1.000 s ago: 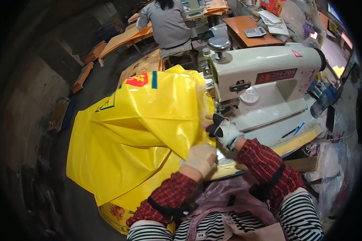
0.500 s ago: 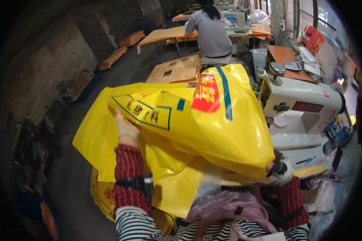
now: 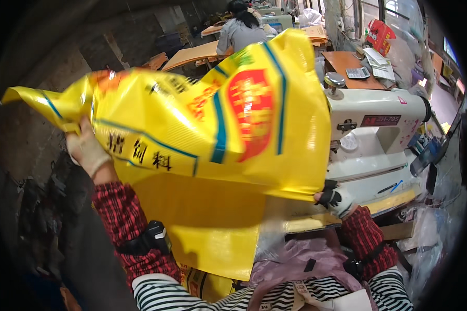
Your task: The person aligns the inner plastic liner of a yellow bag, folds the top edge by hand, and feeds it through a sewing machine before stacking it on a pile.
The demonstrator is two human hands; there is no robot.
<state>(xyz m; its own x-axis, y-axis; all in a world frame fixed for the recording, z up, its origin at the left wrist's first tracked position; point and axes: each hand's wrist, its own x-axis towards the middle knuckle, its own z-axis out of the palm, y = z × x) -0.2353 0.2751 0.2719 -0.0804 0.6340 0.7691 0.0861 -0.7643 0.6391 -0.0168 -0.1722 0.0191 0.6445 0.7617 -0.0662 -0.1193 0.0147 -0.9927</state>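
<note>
A large yellow woven plastic sack, printed in red, teal and black, spreads out in front of me. My left hand, in a pale glove, grips its left part, with a loose end flapping out beyond the fingers. At its lower right corner, my right hand pinches the edge; this glove is white and black. The sack bulges and hangs over more yellow sheeting lying below it. Just to the right of the sack stands a white industrial sewing machine.
Beyond the machine, an orange-brown table carries a calculator and papers. A black pen and a blue tool lie on the machine bed. A co-worker sits farther ahead. Clear plastic hangs at the right.
My left hand has swung left and up, drawing the sack out wider and lifting its far side. My right hand has shifted a little left and up, still on the corner.
</note>
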